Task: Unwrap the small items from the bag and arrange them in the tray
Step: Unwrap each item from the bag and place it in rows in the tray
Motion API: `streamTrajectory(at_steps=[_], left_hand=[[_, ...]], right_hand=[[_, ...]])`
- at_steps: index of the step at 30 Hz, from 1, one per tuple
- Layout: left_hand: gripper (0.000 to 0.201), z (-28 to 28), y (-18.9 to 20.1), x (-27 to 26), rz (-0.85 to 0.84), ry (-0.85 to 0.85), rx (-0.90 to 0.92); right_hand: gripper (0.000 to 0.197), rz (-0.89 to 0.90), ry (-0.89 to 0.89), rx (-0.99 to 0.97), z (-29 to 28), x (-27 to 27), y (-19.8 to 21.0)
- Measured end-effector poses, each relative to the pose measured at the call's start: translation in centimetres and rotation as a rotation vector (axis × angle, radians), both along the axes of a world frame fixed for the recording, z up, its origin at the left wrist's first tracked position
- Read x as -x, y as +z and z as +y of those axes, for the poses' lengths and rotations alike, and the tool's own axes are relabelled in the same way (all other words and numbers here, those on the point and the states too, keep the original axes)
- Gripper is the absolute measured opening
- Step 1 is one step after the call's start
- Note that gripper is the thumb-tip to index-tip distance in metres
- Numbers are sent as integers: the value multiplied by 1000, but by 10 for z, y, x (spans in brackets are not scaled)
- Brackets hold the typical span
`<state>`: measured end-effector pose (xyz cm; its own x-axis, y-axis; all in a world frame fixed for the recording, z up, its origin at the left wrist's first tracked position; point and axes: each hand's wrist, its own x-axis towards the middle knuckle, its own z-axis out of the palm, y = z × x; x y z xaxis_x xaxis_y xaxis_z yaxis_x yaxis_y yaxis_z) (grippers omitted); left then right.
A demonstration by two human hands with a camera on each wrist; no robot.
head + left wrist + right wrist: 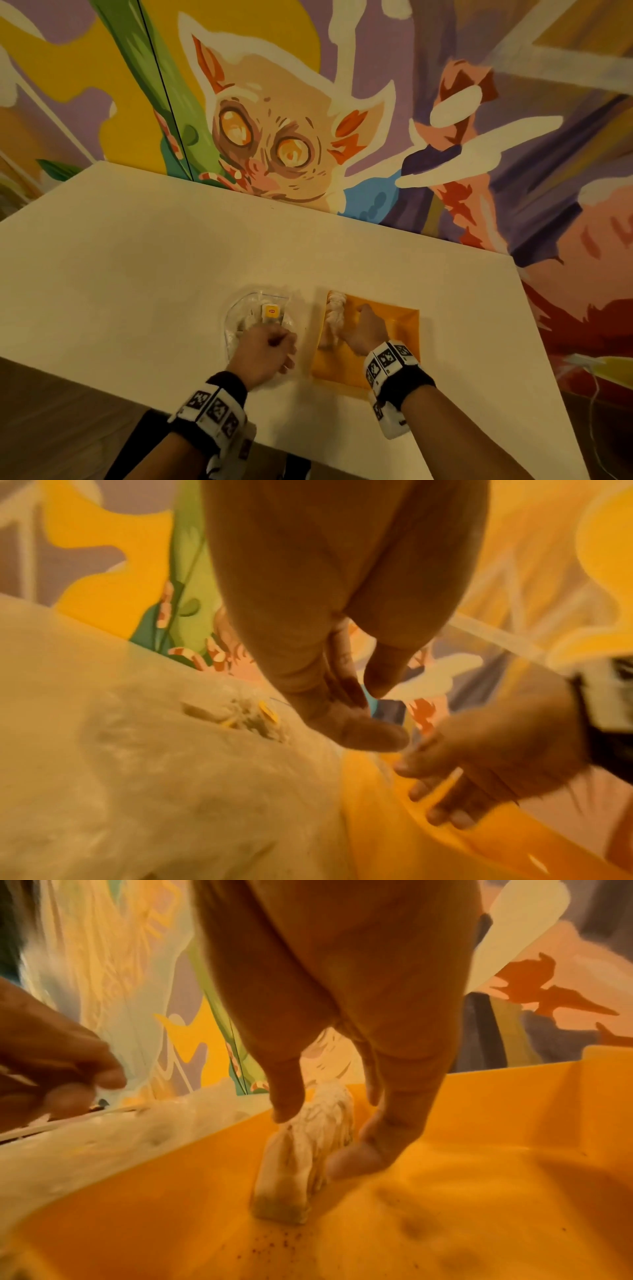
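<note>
A clear plastic bag (255, 320) lies on the white table (137, 274). It holds pale tea bags, one with a yellow tag (270, 310). My left hand (263, 353) sits on the bag's near end, fingers curled on its thin plastic (137, 750). To the right lies the orange tray (394, 322). A row of unwrapped tea bags (334, 315) stands along its left wall. My right hand (363, 329) is inside the tray. Its thumb and a finger pinch the nearest tea bag (301, 1156), which stands upright on the tray floor (445, 1191).
The table butts against a painted mural wall (308, 120) at the back. Its near edge (102, 387) runs just below my wrists. Dark crumbs (270, 1245) dot the tray floor. A thin white cable (596, 394) hangs off the right side.
</note>
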<state>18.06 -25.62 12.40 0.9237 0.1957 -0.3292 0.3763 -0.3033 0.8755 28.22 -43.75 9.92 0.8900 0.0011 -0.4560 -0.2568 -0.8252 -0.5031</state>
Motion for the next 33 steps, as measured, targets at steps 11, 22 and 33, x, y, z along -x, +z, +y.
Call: streamTrajectory(at_steps=[11,22,33], left_hand=[[51,47,-16,-36,212,-58,-586],[54,30,-35,-55,365,-149,-886],[15,34,-28,-48,306,-82,-692]], right_hand=[[44,-189,579,-114,54,97,31],[53,-45,512,-147,72,117,28],[43,15,423,-214,73,115,44]])
